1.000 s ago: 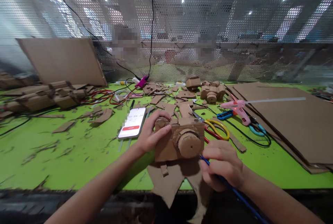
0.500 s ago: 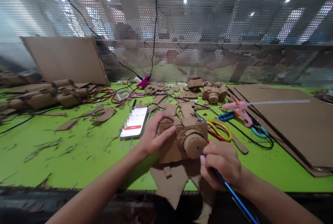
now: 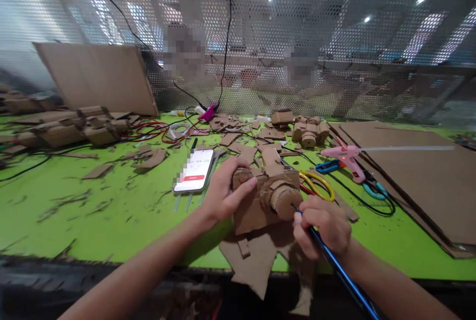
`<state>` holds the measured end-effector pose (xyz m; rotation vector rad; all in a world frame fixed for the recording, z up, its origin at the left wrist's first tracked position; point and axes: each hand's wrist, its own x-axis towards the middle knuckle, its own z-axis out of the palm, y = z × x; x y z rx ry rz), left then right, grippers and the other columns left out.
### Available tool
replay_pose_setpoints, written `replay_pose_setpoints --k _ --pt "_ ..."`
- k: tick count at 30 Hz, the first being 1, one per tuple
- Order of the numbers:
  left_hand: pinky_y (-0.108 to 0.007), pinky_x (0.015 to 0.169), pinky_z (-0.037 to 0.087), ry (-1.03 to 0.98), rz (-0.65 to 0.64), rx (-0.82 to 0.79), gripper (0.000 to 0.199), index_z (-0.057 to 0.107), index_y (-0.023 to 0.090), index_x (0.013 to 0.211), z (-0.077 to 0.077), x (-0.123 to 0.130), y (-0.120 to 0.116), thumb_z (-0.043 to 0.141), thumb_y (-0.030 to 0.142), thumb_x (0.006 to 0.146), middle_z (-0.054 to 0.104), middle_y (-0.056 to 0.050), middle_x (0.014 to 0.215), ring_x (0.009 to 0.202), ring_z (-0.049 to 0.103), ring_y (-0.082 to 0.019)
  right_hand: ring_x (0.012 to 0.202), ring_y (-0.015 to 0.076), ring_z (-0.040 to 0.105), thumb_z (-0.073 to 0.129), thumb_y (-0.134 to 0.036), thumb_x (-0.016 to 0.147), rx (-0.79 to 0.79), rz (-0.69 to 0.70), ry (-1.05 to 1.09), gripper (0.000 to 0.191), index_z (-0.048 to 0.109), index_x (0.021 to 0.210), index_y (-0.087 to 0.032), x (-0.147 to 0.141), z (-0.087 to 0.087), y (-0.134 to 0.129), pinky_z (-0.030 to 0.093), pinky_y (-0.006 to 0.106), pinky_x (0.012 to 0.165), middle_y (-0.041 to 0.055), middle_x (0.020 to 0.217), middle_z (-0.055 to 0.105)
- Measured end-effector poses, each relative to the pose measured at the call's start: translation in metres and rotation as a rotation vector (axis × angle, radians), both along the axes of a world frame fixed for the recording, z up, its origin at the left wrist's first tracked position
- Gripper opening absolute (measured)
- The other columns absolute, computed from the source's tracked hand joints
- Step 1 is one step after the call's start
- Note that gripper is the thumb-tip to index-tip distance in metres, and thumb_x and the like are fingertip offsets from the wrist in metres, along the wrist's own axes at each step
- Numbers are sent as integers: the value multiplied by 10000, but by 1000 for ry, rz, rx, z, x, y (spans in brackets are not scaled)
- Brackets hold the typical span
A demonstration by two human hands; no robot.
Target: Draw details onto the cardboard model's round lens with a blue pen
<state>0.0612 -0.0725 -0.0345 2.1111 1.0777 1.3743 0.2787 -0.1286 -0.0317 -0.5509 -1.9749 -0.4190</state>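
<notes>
A cardboard model camera (image 3: 247, 212) with a round lens (image 3: 285, 202) stands near the front edge of the green table. My left hand (image 3: 232, 191) grips its left end, thumb across the front and fingers over the top. In my right hand (image 3: 324, 226) is a long, slim blue pen-like tool (image 3: 336, 265), pinched close to its tip. That dark tip touches the middle of the lens face; whether it goes into the cardboard I cannot tell. Below the model lie torn cardboard pieces (image 3: 253, 260), partly over the table edge.
A phone (image 3: 194, 171) showing a running timer lies left of my hands. Yellow-handled scissors (image 3: 320, 185), a blue cutter (image 3: 329, 166) and a pink glue gun (image 3: 347, 156) are at right, near large cardboard sheets (image 3: 405, 176). Scraps, cables and other cardboard models (image 3: 310, 132) spread behind.
The whole view has shifted slightly. The model camera is tilted a little more, its lens side lower, with both hands still on it and the blue tool. The phone's timer has advanced.
</notes>
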Motion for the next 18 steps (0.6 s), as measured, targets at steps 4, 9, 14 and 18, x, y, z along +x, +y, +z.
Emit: replay_pose_setpoints --k 4,9,14,18 --pt "-360 780 487 8 0 13 216 555 201 934 1 0 -2 559 399 847 635 -50 910 851 600 -226 530 131 500 514 -30 785 -38 11 0 216 464 835 -234 -1 2 0 421 238 490 -22 633 534" --pt "-364 784 485 27 3 39 221 548 205 926 2 0 -1 554 412 847 628 -53 904 841 590 -225 529 130 492 509 -18 785 -94 -5 28 237 447 820 -244 -3 9 -3 403 241 487 -40 622 502" --pt "-352 756 472 33 -2 59 212 542 207 923 1 1 1 550 408 856 621 -45 883 825 583 -218 531 120 487 499 -29 806 -142 -30 19 224 437 807 -245 -3 10 -1 412 231 501 -44 626 494" --pt "-359 780 478 28 -10 70 204 545 209 919 1 1 0 556 400 851 623 -47 895 846 588 -219 510 119 482 513 -44 790 -125 1 21 209 449 791 -243 -2 3 2 398 233 484 -45 609 503"
